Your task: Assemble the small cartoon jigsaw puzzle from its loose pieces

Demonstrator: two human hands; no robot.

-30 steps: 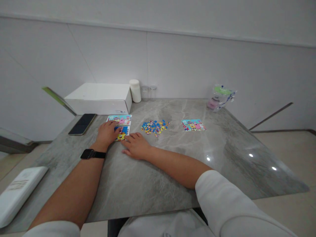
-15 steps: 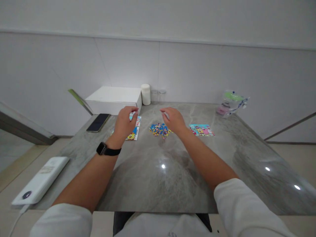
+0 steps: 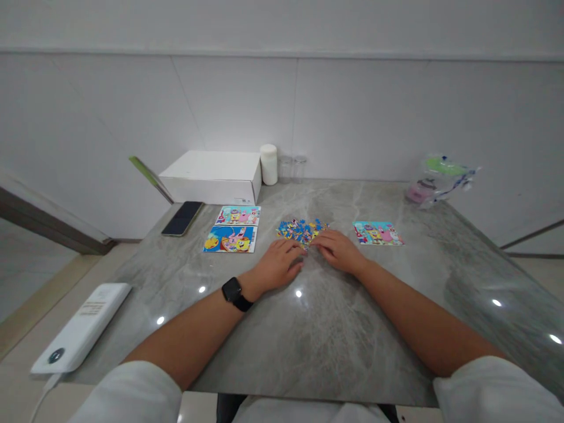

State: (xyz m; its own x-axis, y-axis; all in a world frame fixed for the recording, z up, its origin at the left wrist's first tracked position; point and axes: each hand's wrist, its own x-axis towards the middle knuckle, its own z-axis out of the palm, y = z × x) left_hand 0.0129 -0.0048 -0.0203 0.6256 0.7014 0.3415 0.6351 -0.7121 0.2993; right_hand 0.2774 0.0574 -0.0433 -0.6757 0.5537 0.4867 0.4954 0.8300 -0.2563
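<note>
A small heap of blue and yellow puzzle pieces (image 3: 301,228) lies in the middle of the grey marble table (image 3: 308,329). My left hand (image 3: 278,265), with a black watch on its wrist, lies flat with fingers stretched toward the heap's near edge. My right hand (image 3: 338,251) rests palm down beside it, fingertips touching the heap. Neither hand holds anything. Two cartoon picture cards (image 3: 231,239) (image 3: 238,215) lie left of the heap, a third card (image 3: 378,232) to its right.
A white box (image 3: 214,176), a white jar (image 3: 268,164) and two clear glass jars (image 3: 293,168) stand at the back by the wall. A black phone (image 3: 182,218) lies left. A white power bank (image 3: 81,335) sits at the near left edge. A plastic bag (image 3: 436,179) sits back right.
Both hands left the cards on the left, rose briefly, then came down flat at the puzzle heap. The lower card now lies uncovered. The view shifted left.
</note>
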